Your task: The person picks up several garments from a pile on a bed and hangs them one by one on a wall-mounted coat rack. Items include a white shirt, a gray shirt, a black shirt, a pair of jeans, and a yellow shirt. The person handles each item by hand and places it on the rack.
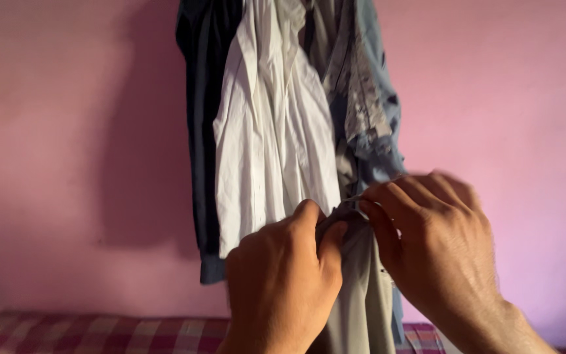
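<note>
Several garments hang against a pink wall: a dark navy shirt [201, 118], a white shirt [273, 137], a grey garment [361, 288] and a blue-grey patterned one [371, 111]. My left hand [283, 282] pinches a fold of the grey garment at about the hem level of the white shirt. My right hand [430, 242] grips the same grey cloth right beside it, fingertips nearly touching the left thumb. The cloth between both hands is bunched up. The top of the garments is cut off by the frame.
A pink wall [67, 164] fills the background. A red and cream checked surface [99, 334], like a bed cover, runs along the bottom edge below the hanging clothes.
</note>
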